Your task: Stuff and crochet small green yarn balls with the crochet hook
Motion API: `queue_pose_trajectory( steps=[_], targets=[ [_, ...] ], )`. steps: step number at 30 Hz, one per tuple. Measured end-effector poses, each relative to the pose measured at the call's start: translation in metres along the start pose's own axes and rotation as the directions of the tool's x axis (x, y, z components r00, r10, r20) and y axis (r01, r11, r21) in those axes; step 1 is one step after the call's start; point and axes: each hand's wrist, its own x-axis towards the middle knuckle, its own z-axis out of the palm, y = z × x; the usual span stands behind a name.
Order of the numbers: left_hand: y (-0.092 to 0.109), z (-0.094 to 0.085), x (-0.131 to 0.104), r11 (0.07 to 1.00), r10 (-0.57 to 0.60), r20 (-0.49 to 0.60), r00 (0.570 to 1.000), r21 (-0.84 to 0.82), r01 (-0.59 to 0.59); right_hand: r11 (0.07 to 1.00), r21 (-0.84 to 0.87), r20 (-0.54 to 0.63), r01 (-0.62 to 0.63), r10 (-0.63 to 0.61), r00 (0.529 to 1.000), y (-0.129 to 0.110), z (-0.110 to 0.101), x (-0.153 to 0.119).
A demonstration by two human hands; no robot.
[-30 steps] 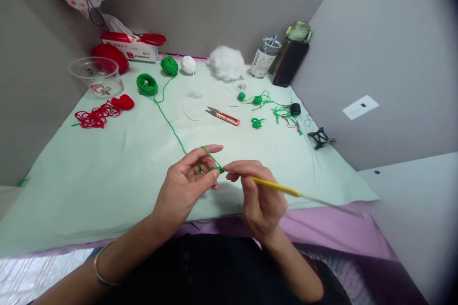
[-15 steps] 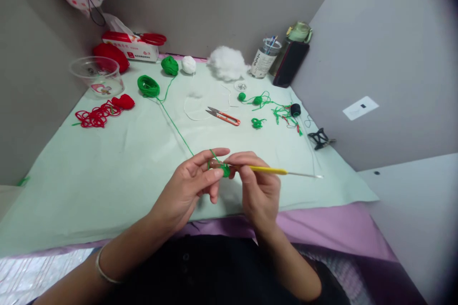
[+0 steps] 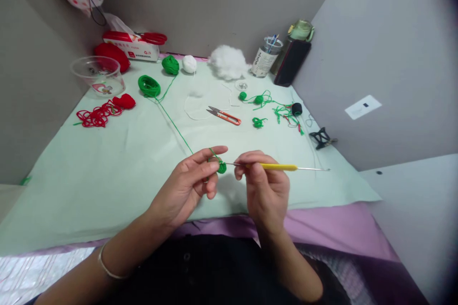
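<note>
My left hand (image 3: 189,181) pinches a small green crochet piece (image 3: 222,167) between thumb and fingers, with green yarn looped over the raised index finger. That yarn (image 3: 175,126) runs back to a loose green coil (image 3: 149,86) on the table. My right hand (image 3: 266,186) is closed around a crochet hook with a yellow handle (image 3: 279,167). The hook's thin metal shaft points left and its tip reaches the top of the green piece. Its other metal end sticks out to the right.
Orange-handled snips (image 3: 225,115) lie beyond my hands. Red yarn (image 3: 95,118) and a clear tub (image 3: 103,81) are at left. White stuffing (image 3: 228,63), a jar (image 3: 265,61) and a phone (image 3: 292,63) stand at the back. Green scraps and a black clip (image 3: 322,138) lie right.
My right hand has moved right with the hook, away from my left hand. More of the metal shaft shows between the hands, and the green piece has shifted slightly left.
</note>
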Motion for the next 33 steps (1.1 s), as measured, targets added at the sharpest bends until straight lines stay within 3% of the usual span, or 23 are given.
queue_pose_trajectory(
  steps=[5, 14, 22, 24, 29, 33],
  targets=[
    [-0.004, 0.002, -0.003, 0.995, 0.025, 0.033, 0.999, 0.097, -0.028, 0.998, -0.036, 0.042, -0.046, 0.047, 0.998, 0.004, 0.002, 0.0],
    [-0.001, 0.002, -0.004, 0.999, -0.026, 0.014, 1.0, 0.04, 0.025, 0.989, 0.132, 0.08, -0.061, 0.051, 0.995, 0.007, 0.001, -0.002],
    [0.003, -0.001, -0.004, 0.999, -0.047, 0.082, 0.996, 0.005, 0.047, 0.912, 0.305, 0.07, -0.275, 0.267, 0.961, 0.005, -0.003, 0.006],
    [0.001, 0.0, -0.004, 0.997, 0.004, 0.053, 0.999, 0.071, -0.008, 0.926, 0.271, 0.082, -0.263, 0.25, 0.965, 0.005, -0.001, 0.005],
    [-0.003, 0.004, -0.005, 0.966, 0.135, -0.022, 0.991, 0.225, -0.127, 0.998, 0.007, 0.033, -0.057, 0.057, 0.998, 0.004, 0.003, -0.003],
    [-0.002, 0.004, -0.005, 0.979, 0.111, -0.032, 0.993, 0.177, -0.104, 0.987, 0.113, 0.035, -0.113, 0.109, 0.993, 0.006, 0.002, -0.002]
  ],
)
